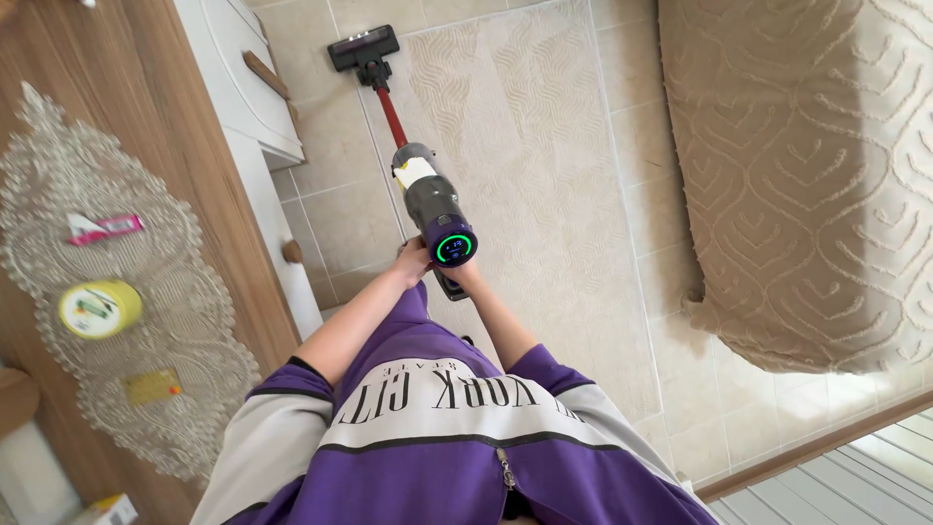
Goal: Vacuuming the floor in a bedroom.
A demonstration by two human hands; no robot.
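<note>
Gripping the cordless vacuum (432,209) at its handle, my left hand (412,262) and right hand (461,277) sit closed just below the lit round display. Ahead of the fingers, the red tube (391,115) runs to the black floor head (362,47), resting on tile at the edge of the beige rug (525,165). Left of the fingers stands a wooden table (126,78) bearing a yellow tub (99,308).

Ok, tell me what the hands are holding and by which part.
Both the left hand and the right hand grip a cordless stick vacuum at its handle, just below the motor body with the round lit display. Its floor head rests on the tiles.
</note>
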